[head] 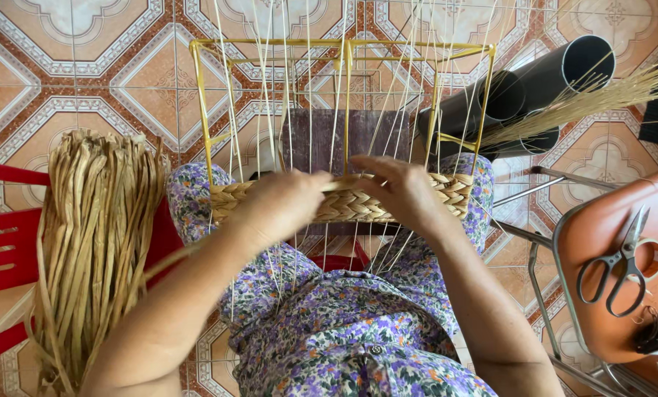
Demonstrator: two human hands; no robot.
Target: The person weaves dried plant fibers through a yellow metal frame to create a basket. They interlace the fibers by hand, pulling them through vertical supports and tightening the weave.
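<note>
While both hands press on the woven band (358, 202), the left hand (281, 206) is closed over its left part and the right hand (402, 191) grips a strand at its middle. The band runs along the yellow wire frame (343, 48) resting on the lap. Left of the left hand lies a bundle of dried straw (93, 235); right of the right hand, scissors (623, 261) lie on an orange chair (608, 323).
</note>
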